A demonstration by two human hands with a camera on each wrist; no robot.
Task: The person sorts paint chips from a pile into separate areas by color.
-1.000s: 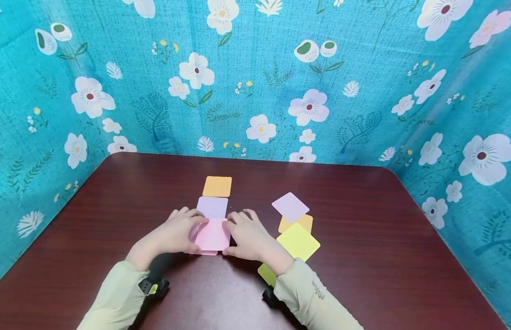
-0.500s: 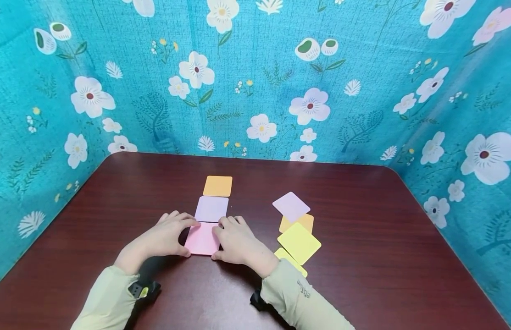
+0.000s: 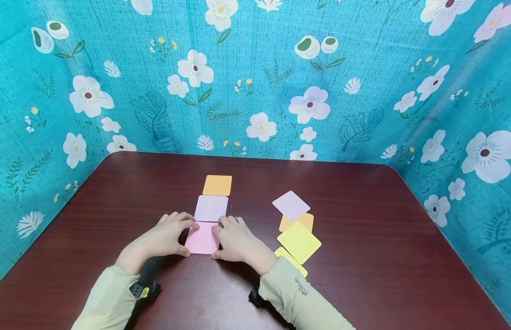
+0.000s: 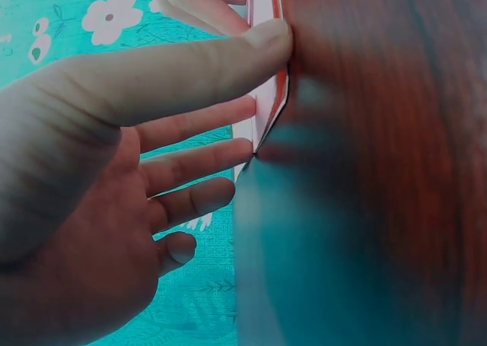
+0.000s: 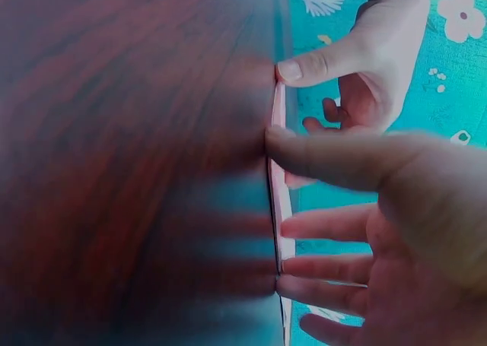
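A pink square card [image 3: 202, 238] lies flat on the dark red-brown table, squared over a second pink card that it now hides. My left hand [image 3: 161, 238] holds its left side, thumb at the near corner and index fingertip at the far one. On the opposite side my right hand [image 3: 238, 240] grips the card the same way. In the left wrist view, layered edges of the pink cards [image 4: 264, 110] show beside the thumb. Directly beyond, a lilac card [image 3: 211, 208] meets the pink one, and an orange card [image 3: 217, 185] continues the column.
To the right, a loose overlapping pile holds a lilac card [image 3: 291, 205], an orange card [image 3: 305, 222], a yellow card [image 3: 299, 243] and another yellow card [image 3: 292, 263] partly under my right sleeve [image 3: 298, 293]. A blue floral cloth [image 3: 255, 82] hangs behind the table.
Both hands have moved left and slightly nearer with the upper pink card, bringing it from an offset position to lie flush over the lower one. Over the last half second they have stayed put.
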